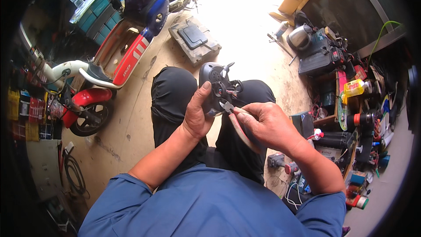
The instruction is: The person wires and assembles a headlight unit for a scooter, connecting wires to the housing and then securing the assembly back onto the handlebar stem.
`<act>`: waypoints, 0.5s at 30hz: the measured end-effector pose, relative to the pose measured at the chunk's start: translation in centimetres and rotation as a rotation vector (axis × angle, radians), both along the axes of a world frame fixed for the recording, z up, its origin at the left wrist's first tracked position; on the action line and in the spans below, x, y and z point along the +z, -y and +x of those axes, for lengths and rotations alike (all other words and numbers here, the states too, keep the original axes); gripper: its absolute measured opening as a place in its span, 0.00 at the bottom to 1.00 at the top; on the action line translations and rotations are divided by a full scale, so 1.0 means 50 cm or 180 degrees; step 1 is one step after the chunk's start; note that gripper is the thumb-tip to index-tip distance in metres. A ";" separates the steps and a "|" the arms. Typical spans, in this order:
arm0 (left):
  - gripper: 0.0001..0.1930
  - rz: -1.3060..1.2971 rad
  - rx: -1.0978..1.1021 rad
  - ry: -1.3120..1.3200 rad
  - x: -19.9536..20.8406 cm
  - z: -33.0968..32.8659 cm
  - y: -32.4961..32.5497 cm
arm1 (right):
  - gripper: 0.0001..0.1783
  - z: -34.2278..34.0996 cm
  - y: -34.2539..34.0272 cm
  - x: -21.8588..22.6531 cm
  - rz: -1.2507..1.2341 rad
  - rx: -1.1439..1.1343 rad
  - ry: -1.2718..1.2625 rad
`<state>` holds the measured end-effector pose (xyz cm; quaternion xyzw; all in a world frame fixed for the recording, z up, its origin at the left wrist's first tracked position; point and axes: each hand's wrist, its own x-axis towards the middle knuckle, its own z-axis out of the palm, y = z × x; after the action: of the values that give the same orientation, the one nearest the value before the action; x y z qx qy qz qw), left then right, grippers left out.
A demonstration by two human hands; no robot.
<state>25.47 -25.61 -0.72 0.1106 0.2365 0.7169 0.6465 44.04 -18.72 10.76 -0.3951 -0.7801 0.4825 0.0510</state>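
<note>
Your left hand (198, 113) grips a dark, rounded housing (215, 73) above the gap between your knees (174, 84); your right hand (268, 123) clasps red-handled pliers (234, 120), tips at its near end (actual contact is unclear). Should the housing twist, the pliers could slip and nick your left fingers. Left stands a red scooter (125, 63); far, a grey block (210, 52).

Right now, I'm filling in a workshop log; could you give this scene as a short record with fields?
Left hand: holds dark rounded device
Right hand: grips red-handled pliers, tips at device's lower part
Contact: pliers against device, cannot tell
Left side: red-and-white two-wheeler
Right side: kettle, yellow bottle
</note>
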 end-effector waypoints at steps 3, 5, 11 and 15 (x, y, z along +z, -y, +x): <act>0.24 -0.0050 0.0006 0.0069 0.005 0.006 -0.006 | 0.17 0.008 0.019 -0.028 0.0169 -0.0195 -0.0243; 0.24 -0.0056 -0.0033 0.0077 0.006 0.007 -0.010 | 0.17 0.014 0.034 -0.045 0.0173 -0.0366 -0.0327; 0.23 -0.0128 -0.0018 0.0046 -0.001 0.015 -0.009 | 0.16 0.024 0.052 -0.074 -0.0119 -0.0601 -0.0586; 0.23 -0.0137 0.0076 0.0046 0.004 0.023 -0.015 | 0.16 0.033 0.067 -0.111 -0.0085 -0.0744 -0.0834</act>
<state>26.63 -24.87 -0.51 0.0886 0.2485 0.7201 0.6418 45.68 -22.07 5.24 -0.4174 -0.7091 0.5309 0.2027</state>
